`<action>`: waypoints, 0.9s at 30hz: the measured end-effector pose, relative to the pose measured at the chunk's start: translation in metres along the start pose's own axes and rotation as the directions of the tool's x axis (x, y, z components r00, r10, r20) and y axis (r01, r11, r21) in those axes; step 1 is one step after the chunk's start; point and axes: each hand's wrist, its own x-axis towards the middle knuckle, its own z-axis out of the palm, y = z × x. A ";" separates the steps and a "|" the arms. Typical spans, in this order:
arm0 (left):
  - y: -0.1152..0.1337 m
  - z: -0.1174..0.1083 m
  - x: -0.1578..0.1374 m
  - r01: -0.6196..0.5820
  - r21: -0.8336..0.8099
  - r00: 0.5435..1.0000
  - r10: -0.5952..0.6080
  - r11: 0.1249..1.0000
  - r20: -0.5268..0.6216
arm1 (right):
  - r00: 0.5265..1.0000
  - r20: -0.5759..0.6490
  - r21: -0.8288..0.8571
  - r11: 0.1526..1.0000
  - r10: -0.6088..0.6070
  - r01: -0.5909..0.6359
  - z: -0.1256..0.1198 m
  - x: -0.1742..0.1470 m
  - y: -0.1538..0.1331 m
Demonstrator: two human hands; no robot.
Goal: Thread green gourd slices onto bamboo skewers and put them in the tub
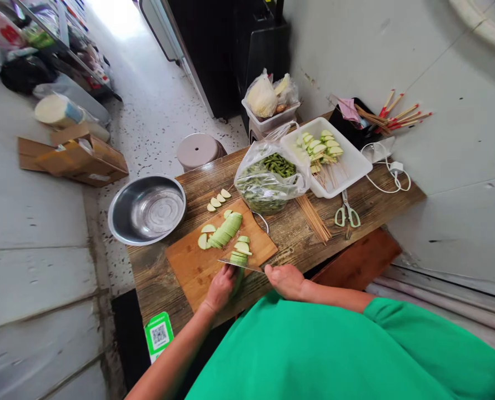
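Sideways, knife (244, 266) points left from right hand (286, 280).

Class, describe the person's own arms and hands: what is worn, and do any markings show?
The left hand and right hand look bare, without gloves. Neither the left forearm nor the right forearm shows a watch or marking. A plain, bright green sleeve leaves the right forearm bare; no left sleeve can be made out.
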 end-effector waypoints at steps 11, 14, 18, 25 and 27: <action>0.000 0.002 -0.001 0.012 0.024 0.999 -0.011 1.000 -0.034 | 0.997 0.060 0.004 0.999 0.054 -0.055 0.013 0.016 0.002; 0.004 0.001 -0.001 0.074 0.020 0.997 -0.074 0.997 -0.002 | 0.997 0.052 -0.005 0.999 0.049 -0.049 0.016 0.019 0.002; 0.005 0.002 -0.006 0.037 0.005 0.999 -0.037 0.999 -0.001 | 0.999 0.035 -0.014 1.000 0.020 -0.019 0.015 0.015 0.003; 0.002 0.005 -0.008 0.001 0.021 1.000 0.000 1.000 -0.030 | 1.000 0.011 -0.025 1.000 -0.012 0.012 0.009 0.003 0.000; 0.003 0.005 -0.008 0.014 0.006 0.999 -0.014 1.000 -0.030 | 1.000 0.002 -0.030 0.999 -0.020 0.020 0.008 0.002 -0.002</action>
